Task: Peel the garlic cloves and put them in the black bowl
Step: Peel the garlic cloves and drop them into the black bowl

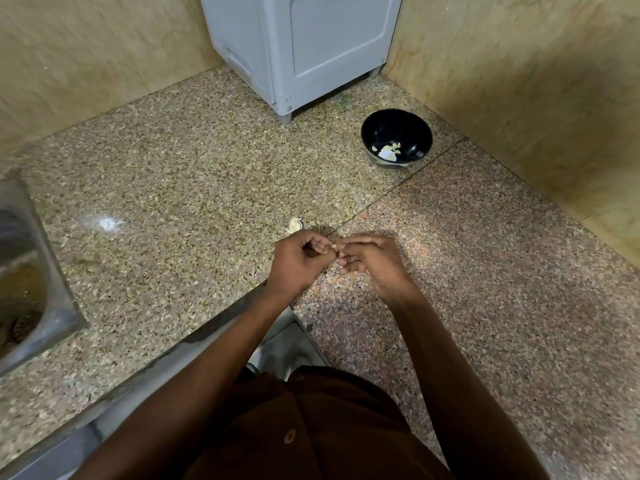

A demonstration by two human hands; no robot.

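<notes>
Hard to make out: the garlic clove (334,246) shows only as a small pale tip between the two hands; fingers cover the rest, so how much skin is left on it cannot be told. Contents of the black bowl (397,139) are pale bits at its bottom, cloves or skins not distinguishable. The sink (20,271) is cut off by the picture's left edge.

Landmark: black bowl, standing upright on the granite counter (173,188), just beside the foot of a grey appliance (301,50).

Clove: well apart from the bowl, nearer the person and to the bowl's left, held above the counter. Long axis appears to run from hand to hand; which end is the root cannot be told.

Left hand (298,263): fingers curled in narrowly, thumb and fingertips pinching the clove's left side.
Right hand (372,263): fingers likewise curled, fingertips pinching the clove's right side. The two hands nearly touch at the clove.

A second pale garlic piece (295,225) lies on the counter just beyond the left hand, on the bowl's side of it.
</notes>
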